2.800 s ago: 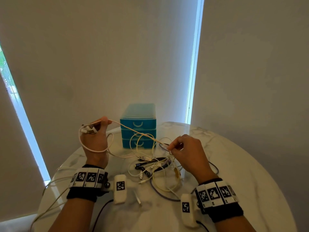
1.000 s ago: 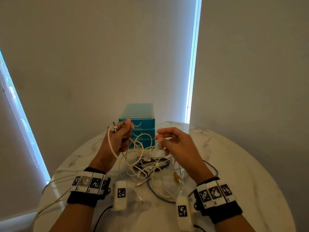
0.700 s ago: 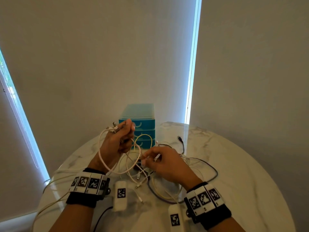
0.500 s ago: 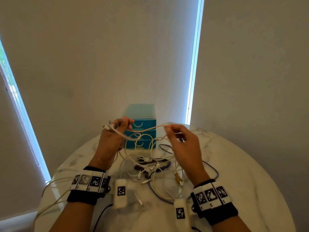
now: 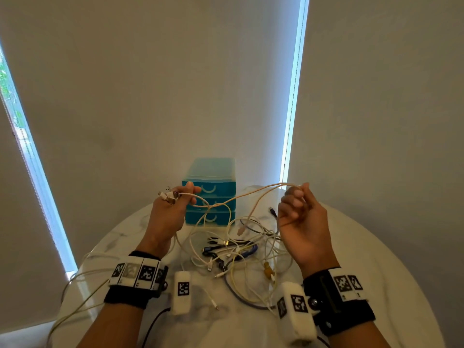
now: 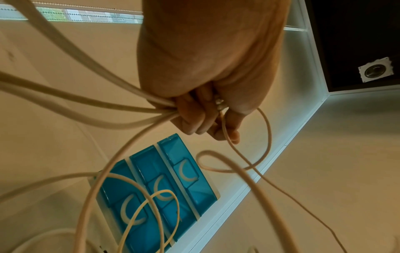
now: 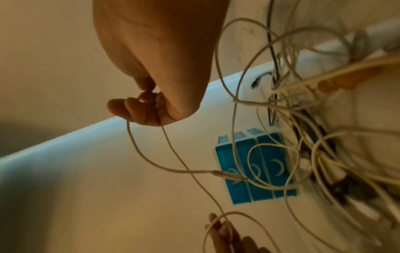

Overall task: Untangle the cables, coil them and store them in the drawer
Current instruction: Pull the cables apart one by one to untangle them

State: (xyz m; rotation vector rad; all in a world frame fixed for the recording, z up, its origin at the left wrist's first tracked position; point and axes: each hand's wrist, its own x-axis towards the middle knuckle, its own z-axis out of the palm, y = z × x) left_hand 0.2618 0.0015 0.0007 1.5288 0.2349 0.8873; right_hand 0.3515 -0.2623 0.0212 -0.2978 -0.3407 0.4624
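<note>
A pale pink cable stretches in the air between both hands above the table. My left hand grips a bundle of cream cables and white plugs; in the left wrist view its fingers curl round several strands. My right hand pinches the pink cable near its end; the cable loops below its fingers and its plug hangs free. A tangle of white, yellow, black and blue cables lies on the table between my wrists. The blue three-drawer unit stands behind, drawers closed.
The round white marble table carries everything. Cream cables trail over its left edge. A loose white plug lies near the front. Walls and two bright window slits stand close behind the drawer unit.
My right hand dipped into the tangle, rose with the pink cable and moved right, drawing the strand taut and away from the left hand. The left hand stays raised with its bundle.
</note>
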